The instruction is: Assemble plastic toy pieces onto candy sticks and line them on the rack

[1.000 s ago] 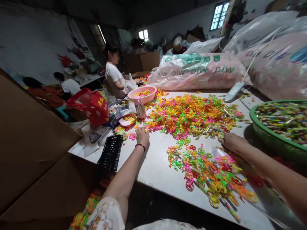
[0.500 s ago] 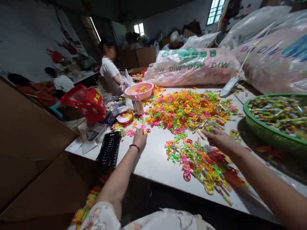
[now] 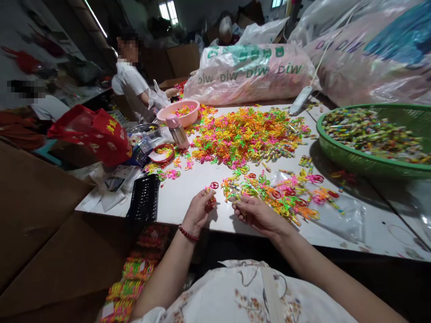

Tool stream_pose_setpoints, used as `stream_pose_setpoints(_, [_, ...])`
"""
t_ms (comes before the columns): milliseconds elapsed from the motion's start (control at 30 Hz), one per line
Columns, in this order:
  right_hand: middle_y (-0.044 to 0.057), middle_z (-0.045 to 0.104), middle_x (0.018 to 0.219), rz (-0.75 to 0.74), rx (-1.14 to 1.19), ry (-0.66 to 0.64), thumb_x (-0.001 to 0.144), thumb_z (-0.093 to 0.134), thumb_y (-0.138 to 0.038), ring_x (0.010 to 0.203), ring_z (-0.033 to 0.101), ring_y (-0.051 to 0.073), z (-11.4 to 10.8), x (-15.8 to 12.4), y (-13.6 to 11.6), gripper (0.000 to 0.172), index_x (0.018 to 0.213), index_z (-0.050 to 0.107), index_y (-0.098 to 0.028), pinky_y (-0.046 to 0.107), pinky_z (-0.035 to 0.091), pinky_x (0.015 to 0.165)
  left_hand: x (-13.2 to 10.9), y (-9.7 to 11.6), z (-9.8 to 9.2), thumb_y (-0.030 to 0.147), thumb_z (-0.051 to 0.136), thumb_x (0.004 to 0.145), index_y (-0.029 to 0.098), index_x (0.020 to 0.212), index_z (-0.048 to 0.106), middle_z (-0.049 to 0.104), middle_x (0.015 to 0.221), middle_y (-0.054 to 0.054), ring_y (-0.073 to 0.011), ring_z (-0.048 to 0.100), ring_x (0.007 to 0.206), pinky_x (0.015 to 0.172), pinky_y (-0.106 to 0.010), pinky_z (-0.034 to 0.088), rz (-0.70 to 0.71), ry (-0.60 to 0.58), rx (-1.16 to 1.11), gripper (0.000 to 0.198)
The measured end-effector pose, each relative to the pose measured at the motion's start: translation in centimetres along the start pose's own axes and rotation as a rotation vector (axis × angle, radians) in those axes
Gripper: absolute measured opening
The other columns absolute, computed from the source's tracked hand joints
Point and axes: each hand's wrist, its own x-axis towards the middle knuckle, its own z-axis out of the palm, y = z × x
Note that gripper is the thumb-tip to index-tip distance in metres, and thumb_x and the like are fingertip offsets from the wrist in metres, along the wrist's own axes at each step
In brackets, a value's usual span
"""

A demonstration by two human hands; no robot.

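My left hand point(image 3: 198, 210), with a red bead bracelet on the wrist, is closed on small plastic toy pieces point(image 3: 211, 202), red ones among them. A red wheel-shaped piece shows just past its fingertips. To its right, my right hand point(image 3: 257, 215) pinches a thin clear tube with colourful filling point(image 3: 235, 197); its curled fingers partly hide it. The hands are a short way apart at the table's front edge. Beyond the right hand lies a small heap of bright plastic pieces and tubes point(image 3: 279, 193), partly over a clear plastic bag point(image 3: 350, 220).
A large pile of plastic pieces point(image 3: 249, 134) covers the middle of the white table point(image 3: 182, 190). A green basket point(image 3: 370, 163) of tubes stands right. Left are a black basket point(image 3: 143, 197), a flask point(image 3: 178, 132) and a pink basin point(image 3: 188, 117). People sit further back.
My right hand has come back from the tubes by the big pile towards my left hand, now with a tube. My left hand has drawn nearer to me with pieces. The view has shifted.
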Motion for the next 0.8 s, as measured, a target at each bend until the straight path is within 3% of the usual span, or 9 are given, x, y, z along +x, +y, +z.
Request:
stream_pose_setpoints(133, [0.0, 0.063, 0.076, -0.056, -0.065, 0.033, 0.06, 0.087, -0.032, 0.063, 0.052, 0.008, 0.4, -0.4, 0.7, 0.032, 0.085, 0.072, -0.018, 0.02, 0.045, 0.059, -2.3, -0.2, 1.1, 0.04, 0.082, 0.066, 0.014, 0.079, 0.058, 0.056, 0.068, 0.003, -0.0058, 0.051, 0.057, 0.054, -0.018, 0.041, -0.061, -0.057, -0.283, 0.037])
stream_pose_setpoints(267, [-0.003, 0.058, 0.073, -0.177, -0.186, 0.126, 0.065, 0.083, -0.039, 0.057, 0.041, 0.006, 0.0, -0.9, 1.2, 0.032, 0.084, 0.069, -0.018, 0.019, 0.033, 0.05, -3.2, -0.2, 1.8, 0.04, 0.077, 0.071, 0.014, 0.076, 0.055, 0.057, 0.064, 0.002, -0.005, 0.048, 0.053, 0.048, -0.017, 0.035, -0.044, -0.058, -0.286, 0.034])
stream_pose_setpoints(400, [-0.009, 0.041, 0.056, -0.276, -0.237, 0.199, 0.072, 0.077, -0.047, 0.047, 0.029, 0.006, -0.5, -1.2, 1.5, 0.035, 0.077, 0.055, -0.02, 0.02, 0.022, 0.045, -3.8, -0.3, 2.8, 0.038, 0.076, 0.072, 0.015, 0.087, 0.054, 0.059, 0.067, 0.002, -0.005, 0.049, 0.052, 0.049, -0.017, 0.035, -0.073, -0.086, -0.306, 0.035])
stream_pose_setpoints(467, [-0.009, 0.041, 0.055, -0.283, -0.226, 0.203, 0.074, 0.075, -0.049, 0.046, 0.028, 0.006, -0.6, -1.4, 1.6, 0.037, 0.076, 0.051, -0.021, 0.021, 0.019, 0.044, -4.0, -0.5, 3.3, 0.039, 0.076, 0.073, 0.016, 0.088, 0.051, 0.059, 0.066, 0.003, -0.005, 0.049, 0.051, 0.05, -0.017, 0.036, -0.067, -0.088, -0.317, 0.037])
stream_pose_setpoints(600, [-0.005, 0.053, 0.066, -0.267, -0.257, 0.206, 0.074, 0.074, -0.05, 0.046, 0.032, 0.005, -0.4, -1.7, 1.8, 0.036, 0.082, 0.058, -0.02, 0.021, 0.02, 0.043, -4.5, -0.8, 4.2, 0.047, 0.066, 0.081, 0.018, 0.085, 0.048, 0.057, 0.059, 0.004, -0.005, 0.045, 0.047, 0.047, -0.016, 0.032, 0.029, -0.053, -0.23, 0.035])
stream_pose_setpoints(800, [-0.007, 0.047, 0.057, -0.217, -0.245, 0.286, 0.067, 0.079, -0.05, 0.046, 0.03, 0.005, 0.0, -1.9, 2.4, 0.042, 0.092, 0.069, -0.017, 0.021, 0.018, 0.044, -5.3, -1.0, 4.9, 0.054, 0.056, 0.088, 0.019, 0.087, 0.048, 0.053, 0.055, 0.006, -0.0062, 0.044, 0.047, 0.046, -0.017, 0.034, 0.162, -0.013, -0.031, 0.036])
